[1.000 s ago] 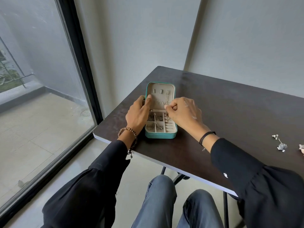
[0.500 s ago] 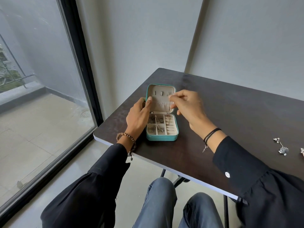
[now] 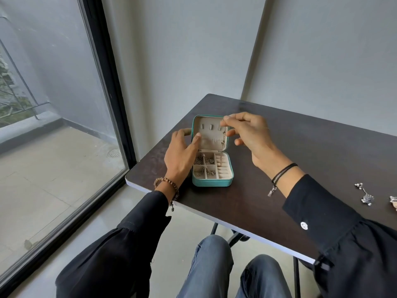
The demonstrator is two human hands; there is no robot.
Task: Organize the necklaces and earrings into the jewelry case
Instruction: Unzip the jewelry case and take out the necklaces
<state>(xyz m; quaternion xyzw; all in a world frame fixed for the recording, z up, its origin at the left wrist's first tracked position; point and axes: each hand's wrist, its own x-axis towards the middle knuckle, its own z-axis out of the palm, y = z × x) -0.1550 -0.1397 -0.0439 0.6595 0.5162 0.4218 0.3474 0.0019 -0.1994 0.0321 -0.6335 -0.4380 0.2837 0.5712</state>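
A teal jewelry case (image 3: 212,183) stands open on the dark table (image 3: 300,147), its beige lid upright. Several chains lie in its left compartments. My left hand (image 3: 182,151) grips the lid's left edge, thumb on the lining. My right hand (image 3: 247,132) is raised at the lid's top right corner, pinching a thin necklace chain (image 3: 224,137) that hangs down in front of the lid. A silver earring (image 3: 365,194) lies on the table at the far right.
Another small piece of jewelry (image 3: 393,202) shows at the right frame edge. A large glass window (image 3: 53,104) runs along the left, close to the table's left corner. Grey walls stand behind the table. My knees are under its near edge.
My right hand has risen from the case's base to the lid's top right corner, drawing the chain up. My left hand stays on the lid.
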